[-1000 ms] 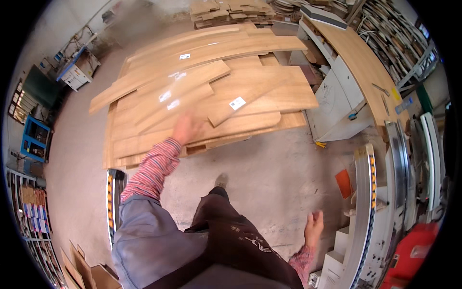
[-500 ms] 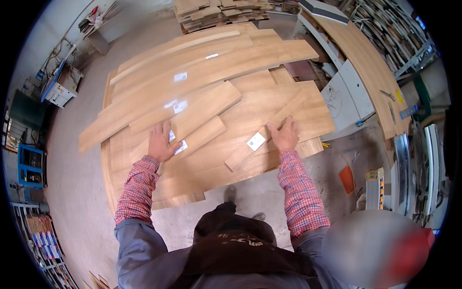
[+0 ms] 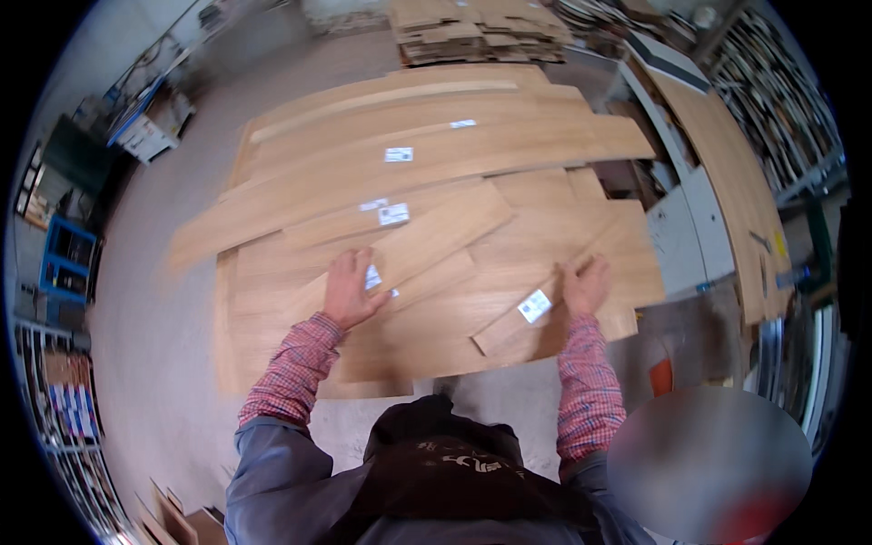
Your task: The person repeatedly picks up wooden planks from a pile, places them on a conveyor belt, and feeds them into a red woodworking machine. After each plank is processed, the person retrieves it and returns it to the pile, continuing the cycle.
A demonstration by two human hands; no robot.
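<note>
Two tan wooden planks (image 3: 447,229) (white-labelled): left fingers (image 3: 345,265) spread over one, right fingers' (image 3: 598,266) grip unclear.

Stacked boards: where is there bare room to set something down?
The wide panel is bare between the labelled strip at the right hand and the overlapping boards at the left hand. It's crowded just beyond the left hand, where boards and white labels bunch up.

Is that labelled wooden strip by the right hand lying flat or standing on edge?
The wooden strip lies flat: its broad face, with the white label, is turned upward.
</note>
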